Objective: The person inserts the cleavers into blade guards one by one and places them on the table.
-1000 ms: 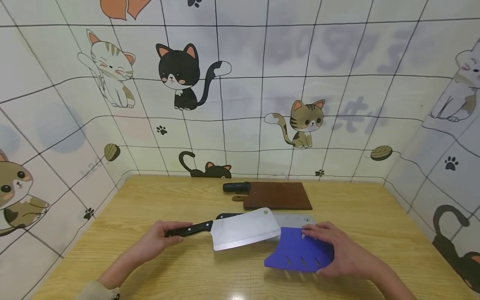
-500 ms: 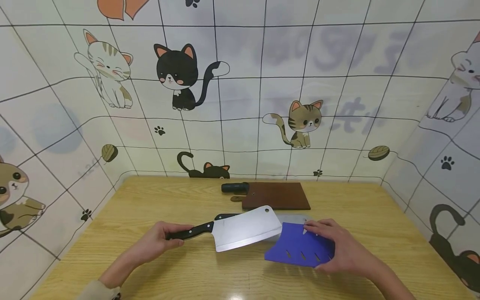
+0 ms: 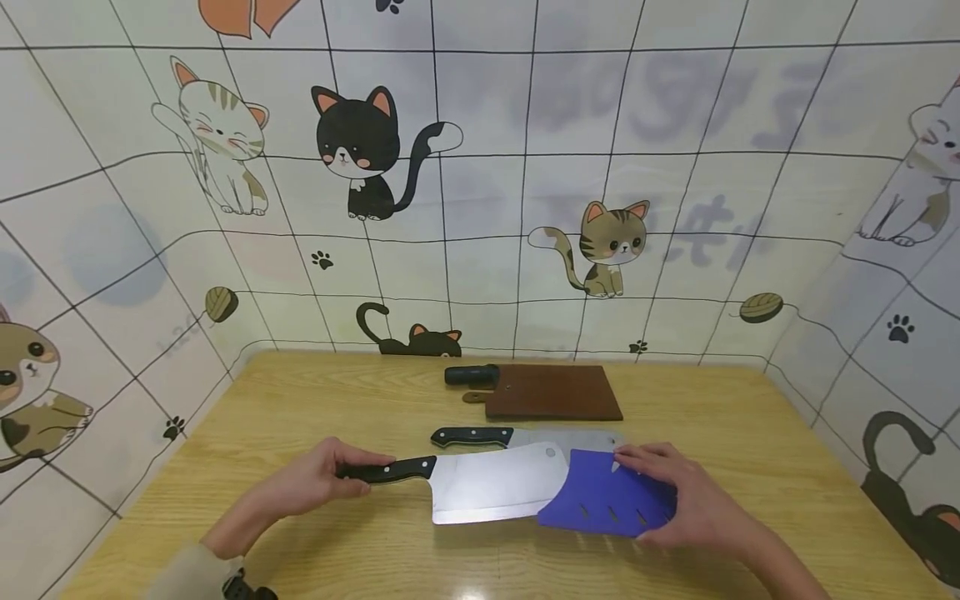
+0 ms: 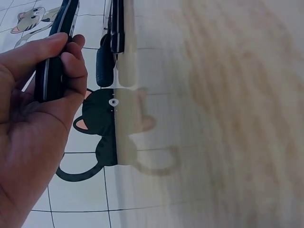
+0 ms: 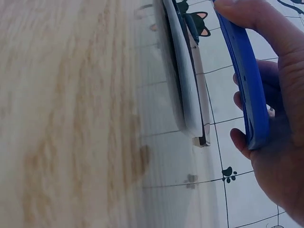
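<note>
A cleaver (image 3: 495,483) with a black riveted handle is held up in front of me. My left hand (image 3: 311,481) grips the end of its handle (image 4: 51,71), thumb along one side and fingers curled round. On the right, my right hand (image 3: 693,497) holds a blue slotted blade cover (image 3: 600,493) between thumb and fingers. In the right wrist view the blue cover (image 5: 247,80) shows edge-on, off the table. The tip end of the cleaver blade meets the cover's curved left edge, its far corner hidden there.
Just behind lies a second knife (image 3: 472,437) with a black handle, its blade partly hidden by the cleaver and the cover. Farther back, a brown wooden cutting board (image 3: 555,392) lies beside a dark handle (image 3: 471,375). A cat-patterned wall (image 3: 487,208) bounds the wooden table (image 3: 315,392).
The cleaver's blade has swung down from its upward tilt to nearly level, and its end now goes in at the cover's edge. The cover has shifted slightly right.
</note>
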`<act>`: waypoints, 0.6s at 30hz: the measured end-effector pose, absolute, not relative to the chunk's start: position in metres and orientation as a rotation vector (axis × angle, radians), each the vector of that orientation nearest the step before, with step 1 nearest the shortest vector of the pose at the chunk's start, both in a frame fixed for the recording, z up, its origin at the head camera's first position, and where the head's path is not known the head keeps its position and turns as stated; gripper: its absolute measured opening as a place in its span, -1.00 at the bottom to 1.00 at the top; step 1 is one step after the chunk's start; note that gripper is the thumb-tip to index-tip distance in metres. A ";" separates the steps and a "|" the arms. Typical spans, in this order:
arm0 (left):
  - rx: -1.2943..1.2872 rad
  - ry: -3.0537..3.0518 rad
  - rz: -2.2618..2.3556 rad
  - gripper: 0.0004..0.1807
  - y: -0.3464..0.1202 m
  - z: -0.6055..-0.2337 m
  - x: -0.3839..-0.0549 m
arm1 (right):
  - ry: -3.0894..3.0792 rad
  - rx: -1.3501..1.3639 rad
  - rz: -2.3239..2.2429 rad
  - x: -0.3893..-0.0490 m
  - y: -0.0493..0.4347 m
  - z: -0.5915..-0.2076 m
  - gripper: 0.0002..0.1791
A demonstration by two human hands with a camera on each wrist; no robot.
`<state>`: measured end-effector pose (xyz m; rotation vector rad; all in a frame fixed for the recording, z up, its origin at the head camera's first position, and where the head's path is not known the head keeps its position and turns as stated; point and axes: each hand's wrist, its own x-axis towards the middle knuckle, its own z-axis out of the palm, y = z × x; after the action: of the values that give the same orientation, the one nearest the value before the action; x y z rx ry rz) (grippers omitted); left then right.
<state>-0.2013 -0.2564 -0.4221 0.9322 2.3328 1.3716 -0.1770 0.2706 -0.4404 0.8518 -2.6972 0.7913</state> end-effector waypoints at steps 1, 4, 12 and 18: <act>0.945 2.326 1.364 -0.56 -0.257 -0.421 -0.203 | -2.681 0.863 0.787 -0.177 0.271 -0.441 0.04; 0.959 2.311 1.340 -0.56 -0.257 -0.418 -0.208 | -2.654 0.891 0.769 -0.176 0.272 -0.440 0.05; 0.947 2.307 1.263 -0.56 -0.251 -0.414 -0.219 | -2.634 0.955 0.733 -0.167 0.277 -0.433 0.04; 0.949 2.276 1.253 -0.57 -0.249 -0.413 -0.221 | -2.626 0.989 0.707 -0.163 0.280 -0.431 0.05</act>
<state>-0.2212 -0.2494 -0.4127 0.9487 2.2756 1.2532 -0.1628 0.2796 -0.4307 0.9894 -2.6262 0.7070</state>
